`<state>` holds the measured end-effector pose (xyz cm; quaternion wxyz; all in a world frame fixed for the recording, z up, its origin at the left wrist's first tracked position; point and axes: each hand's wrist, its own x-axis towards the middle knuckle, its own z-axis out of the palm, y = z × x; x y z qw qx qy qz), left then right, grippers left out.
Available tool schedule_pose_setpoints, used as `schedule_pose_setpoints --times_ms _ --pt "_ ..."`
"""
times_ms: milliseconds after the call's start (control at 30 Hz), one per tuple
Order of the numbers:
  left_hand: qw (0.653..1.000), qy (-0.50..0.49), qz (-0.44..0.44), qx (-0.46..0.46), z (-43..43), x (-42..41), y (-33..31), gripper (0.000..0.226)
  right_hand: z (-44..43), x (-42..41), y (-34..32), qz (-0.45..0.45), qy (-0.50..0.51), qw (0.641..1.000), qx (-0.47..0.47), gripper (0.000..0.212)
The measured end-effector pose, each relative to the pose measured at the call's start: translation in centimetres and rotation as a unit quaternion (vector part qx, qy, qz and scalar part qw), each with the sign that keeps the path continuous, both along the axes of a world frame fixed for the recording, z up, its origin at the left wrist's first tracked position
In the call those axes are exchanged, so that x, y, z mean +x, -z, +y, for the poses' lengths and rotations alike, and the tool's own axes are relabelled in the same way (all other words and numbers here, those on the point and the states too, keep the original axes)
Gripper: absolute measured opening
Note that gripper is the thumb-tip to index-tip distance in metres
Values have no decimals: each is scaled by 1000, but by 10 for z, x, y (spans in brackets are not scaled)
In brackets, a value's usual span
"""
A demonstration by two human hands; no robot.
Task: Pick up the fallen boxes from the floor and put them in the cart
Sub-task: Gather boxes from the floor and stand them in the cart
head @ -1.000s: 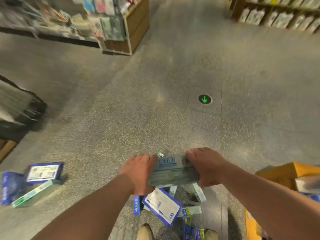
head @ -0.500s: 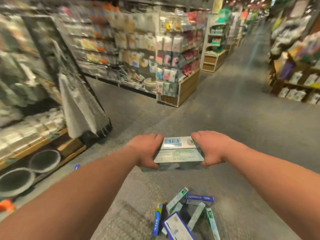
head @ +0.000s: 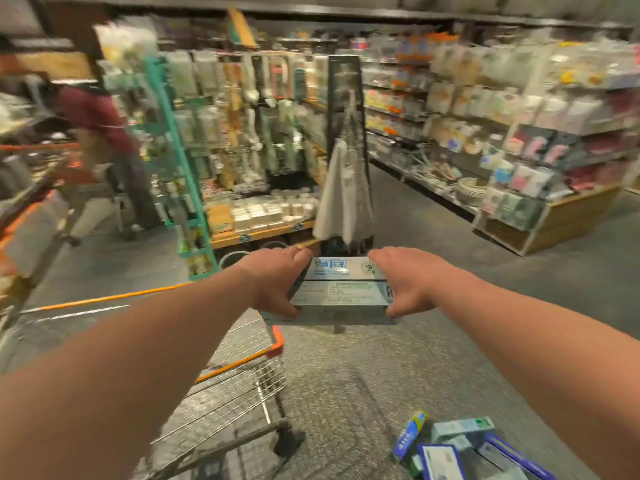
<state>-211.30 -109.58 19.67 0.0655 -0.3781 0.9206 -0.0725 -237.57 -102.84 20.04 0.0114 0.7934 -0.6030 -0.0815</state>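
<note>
Both hands carry a stack of pale blue-green boxes (head: 341, 292) at chest height. My left hand (head: 277, 280) clamps its left end and my right hand (head: 403, 282) clamps its right end. The stack hangs just past the right front corner of a wire shopping cart (head: 239, 386) with an orange rim, which fills the lower left under my left arm. Several more boxes (head: 460, 445), blue and pale green, lie scattered on the floor at the bottom right.
A teal rack (head: 180, 174) and a tall black display stand (head: 346, 161) with a white cloth stand ahead. Stocked shelves (head: 512, 161) line the right. A person in a dark red top (head: 104, 140) stands at the left behind another orange-trimmed cart.
The view has swung left and up from the floor. The stack of boxes has risen with both hands and now sits beside the cart, which has come into view.
</note>
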Motion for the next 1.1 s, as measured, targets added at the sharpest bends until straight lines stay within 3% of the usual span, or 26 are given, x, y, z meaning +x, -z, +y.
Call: schedule_pose_setpoints --times_ms 167,433,600,800,900,1100 --pt "995 -95 8 1 -18 144 -1 96 -63 137 0 -16 -74 997 -7 75" --pt "983 -181 -25 17 -77 348 25 100 -158 343 46 -45 -144 988 8 78" --pt "981 -183 -39 60 -129 401 73 95 -207 399 102 -51 -146 987 47 80" --pt "966 -222 5 135 -179 401 170 95 -287 410 183 -14 -172 979 113 71" --pt "933 -301 51 193 -187 388 236 100 -333 414 225 19 -221 965 139 66" --pt "817 -485 116 290 -192 372 347 94 -415 460 319 95 -338 908 229 72"
